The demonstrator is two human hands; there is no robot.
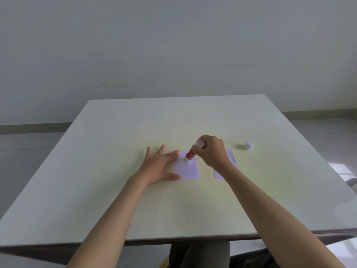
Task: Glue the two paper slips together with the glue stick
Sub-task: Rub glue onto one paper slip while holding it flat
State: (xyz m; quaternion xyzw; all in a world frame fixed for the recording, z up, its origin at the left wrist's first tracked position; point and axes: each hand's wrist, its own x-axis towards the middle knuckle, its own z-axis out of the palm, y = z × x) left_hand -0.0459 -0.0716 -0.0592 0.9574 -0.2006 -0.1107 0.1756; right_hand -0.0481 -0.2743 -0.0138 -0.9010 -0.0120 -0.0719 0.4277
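Note:
A white paper slip [188,170] lies flat near the middle of the table. My left hand [160,167] rests on its left edge, fingers spread and pressing down. My right hand [211,151] grips a red glue stick [192,153], tilted with its lower end touching the upper part of that slip. A second white paper slip [230,158] lies to the right, partly hidden under my right wrist. The glue stick's white cap [248,145] stands on the table further right.
The pale table [173,209] has its near edge at the bottom of the view and its far edge in front of a plain wall. Dark trousers show below the near edge.

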